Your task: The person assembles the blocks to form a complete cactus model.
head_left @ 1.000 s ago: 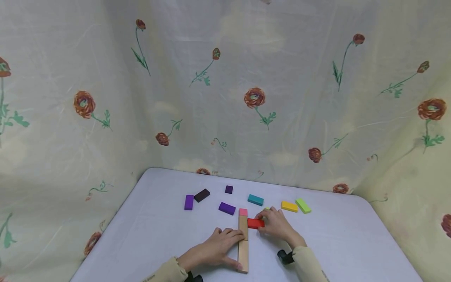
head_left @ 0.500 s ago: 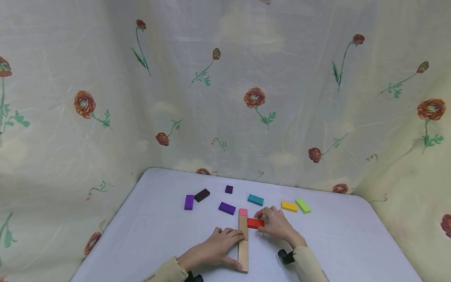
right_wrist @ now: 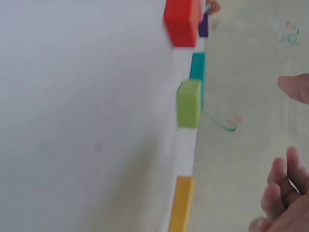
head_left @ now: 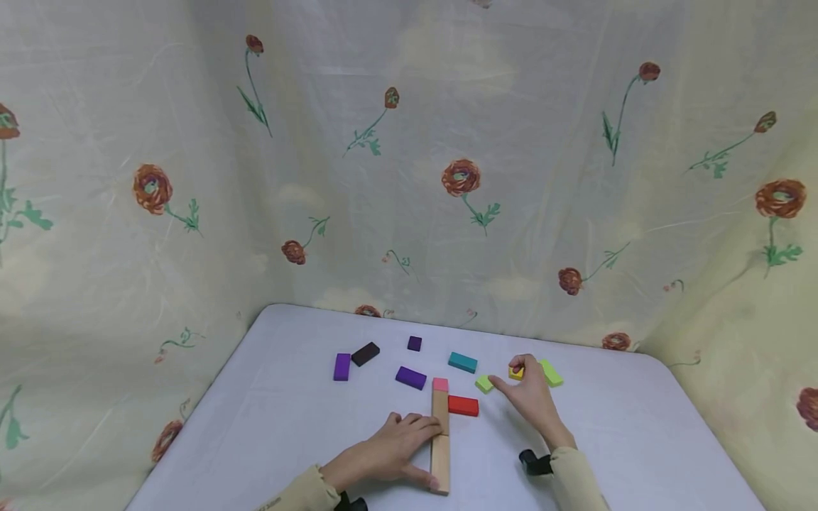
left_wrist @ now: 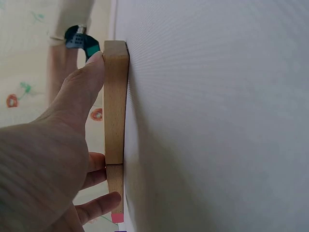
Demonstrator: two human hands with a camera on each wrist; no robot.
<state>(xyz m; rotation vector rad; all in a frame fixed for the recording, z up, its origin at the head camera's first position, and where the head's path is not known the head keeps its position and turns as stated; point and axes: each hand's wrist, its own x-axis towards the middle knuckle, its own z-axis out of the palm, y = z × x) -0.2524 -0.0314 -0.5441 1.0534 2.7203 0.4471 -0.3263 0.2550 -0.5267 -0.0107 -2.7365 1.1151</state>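
Two plain wooden blocks (head_left: 440,461) lie end to end, with a pink block (head_left: 440,385) at their far end. My left hand (head_left: 390,451) rests along their left side; in the left wrist view its thumb touches the near block (left_wrist: 114,111) and a fingertip lies on the far one. A red block (head_left: 463,406) lies crosswise against the row's right side. Over a yellow block (head_left: 516,373) my right hand (head_left: 535,401) hovers, thumb and fingers spread apart and holding nothing, hiding part of it. A short lime-green block (head_left: 484,384) lies near its thumb.
A longer lime-green block (head_left: 552,373) lies right of the yellow one. Further back are a teal block (head_left: 463,362), a purple block (head_left: 410,377), a small dark purple block (head_left: 415,343), a black block (head_left: 366,354) and a violet block (head_left: 341,367). Floral cloth (head_left: 409,213) hangs behind the table.
My right hand has let go of the red block and moved right and away to the yellow block, uncovering the short lime-green one. The left hand stays in place.
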